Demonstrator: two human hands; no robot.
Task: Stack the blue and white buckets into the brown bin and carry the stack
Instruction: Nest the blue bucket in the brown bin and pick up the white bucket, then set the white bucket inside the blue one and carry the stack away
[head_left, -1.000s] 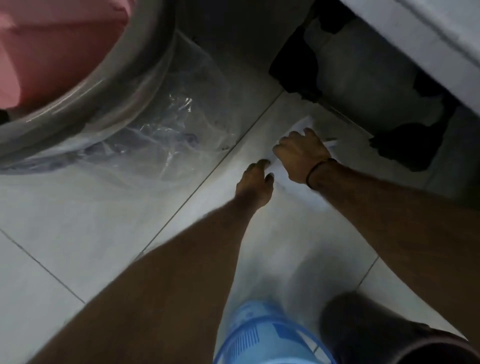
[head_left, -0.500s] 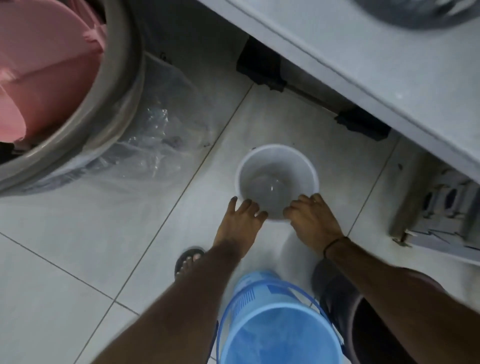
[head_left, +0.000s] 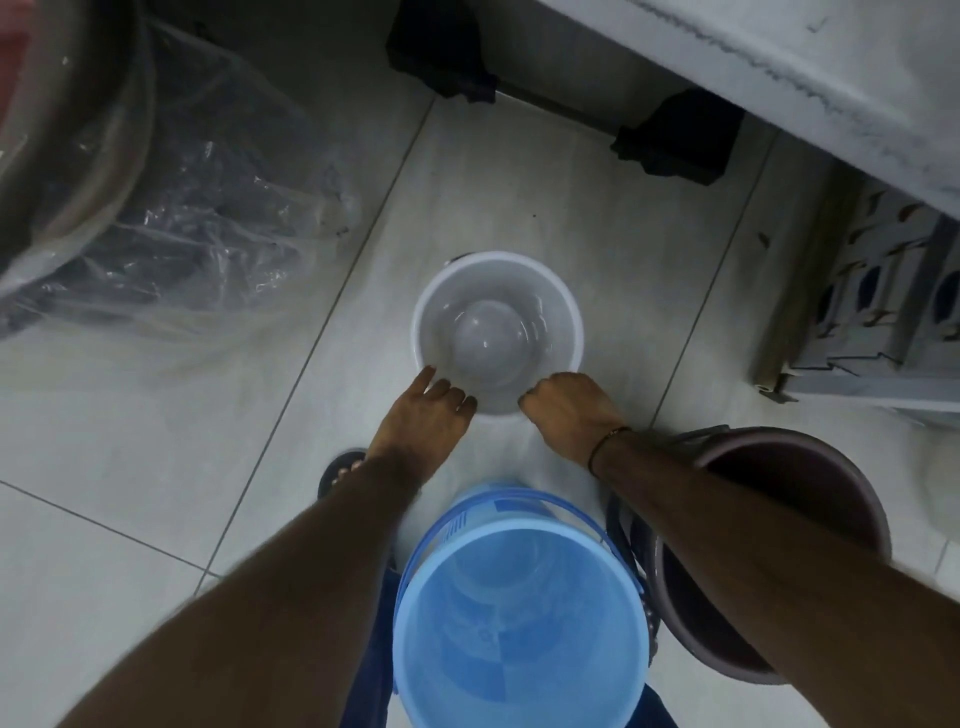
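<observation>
A white bucket (head_left: 497, 332) stands upright on the tiled floor in the middle of the view. My left hand (head_left: 423, 410) rests on its near left rim with the fingers apart. My right hand (head_left: 569, 413) is curled over the near right rim. The blue bucket (head_left: 519, 623) stands upright close to me at the bottom centre, with its handle down. To its right is the brown bin (head_left: 789, 467), partly hidden by my right forearm.
A large grey tub wrapped in clear plastic (head_left: 171, 218) fills the left side. A white counter (head_left: 810, 67) on black feet (head_left: 675, 140) runs across the top right. A patterned box (head_left: 883, 291) sits at the right. My sandalled foot (head_left: 343, 470) is beside the blue bucket.
The view has tipped down and drawn back. The white bucket went from lying tipped under my hands to standing upright. Both hands now sit on its near rim.
</observation>
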